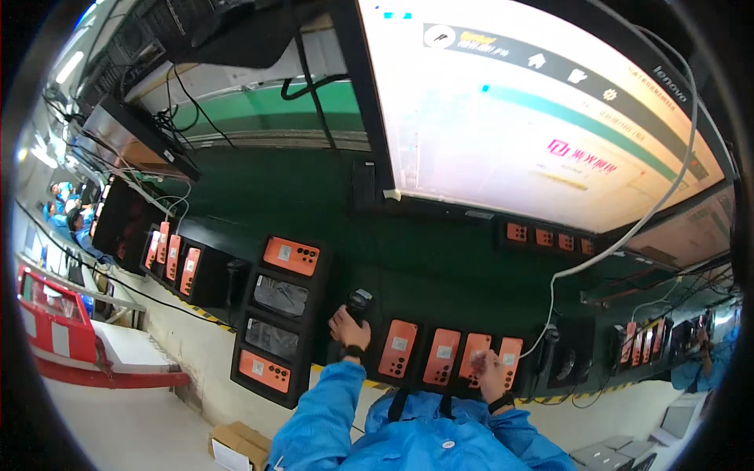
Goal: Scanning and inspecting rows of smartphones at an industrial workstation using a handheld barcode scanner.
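My left hand point(345, 326) is closed around a black barcode scanner point(360, 299) on the dark green bench. In front of me, several orange smartphones with white labels lie face down in a black tray, the leftmost phone point(398, 348) farthest from my right hand. My right hand point(492, 375) is over the third phone point(474, 351), fingers pinched and slightly blurred. A white cable point(552, 292) comes down from the monitor side to these fingers, crossing the rightmost phone point(510, 355). Its plug is hidden by the hand.
A black tray point(244, 326) left of my hand holds two orange phones and two dark slots. The large lit monitor point(503, 118) stands behind the bench. More phones point(189, 271) stand at the far left, others point(543, 236) under the monitor. A cardboard box point(240, 444) sits below.
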Action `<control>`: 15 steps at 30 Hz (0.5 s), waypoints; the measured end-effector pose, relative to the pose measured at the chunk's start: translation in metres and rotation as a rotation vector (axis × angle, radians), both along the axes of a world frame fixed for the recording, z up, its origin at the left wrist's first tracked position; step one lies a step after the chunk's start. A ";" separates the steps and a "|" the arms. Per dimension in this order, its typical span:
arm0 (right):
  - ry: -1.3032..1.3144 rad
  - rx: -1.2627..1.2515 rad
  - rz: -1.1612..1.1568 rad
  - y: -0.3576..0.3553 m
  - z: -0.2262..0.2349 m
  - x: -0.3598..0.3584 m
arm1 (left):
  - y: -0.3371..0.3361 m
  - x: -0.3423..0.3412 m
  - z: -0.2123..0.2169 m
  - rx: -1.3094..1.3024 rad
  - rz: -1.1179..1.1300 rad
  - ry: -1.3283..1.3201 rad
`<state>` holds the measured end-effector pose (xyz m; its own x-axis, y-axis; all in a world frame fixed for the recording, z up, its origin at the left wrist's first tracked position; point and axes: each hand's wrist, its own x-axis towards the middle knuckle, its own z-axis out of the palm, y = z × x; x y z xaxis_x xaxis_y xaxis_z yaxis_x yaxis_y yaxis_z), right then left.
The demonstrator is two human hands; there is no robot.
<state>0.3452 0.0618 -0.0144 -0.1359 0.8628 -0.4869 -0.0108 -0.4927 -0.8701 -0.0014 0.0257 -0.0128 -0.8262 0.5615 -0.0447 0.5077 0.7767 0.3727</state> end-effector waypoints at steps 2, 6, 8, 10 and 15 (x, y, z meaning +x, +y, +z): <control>0.081 -0.091 -0.115 -0.011 0.010 0.001 | 0.005 -0.031 -0.007 -0.129 -0.081 -0.113; 0.293 -0.245 -0.282 -0.040 0.002 -0.007 | -0.012 -0.055 -0.034 -0.084 -0.353 -0.431; 0.296 -0.204 -0.160 -0.050 -0.002 -0.024 | -0.033 -0.019 -0.011 0.210 -0.360 -0.278; 0.257 -0.195 -0.003 -0.055 0.000 -0.062 | -0.068 0.004 -0.003 0.194 -0.352 -0.704; 0.112 -0.002 0.116 -0.044 -0.037 -0.119 | -0.104 0.045 -0.046 0.006 -0.374 -0.710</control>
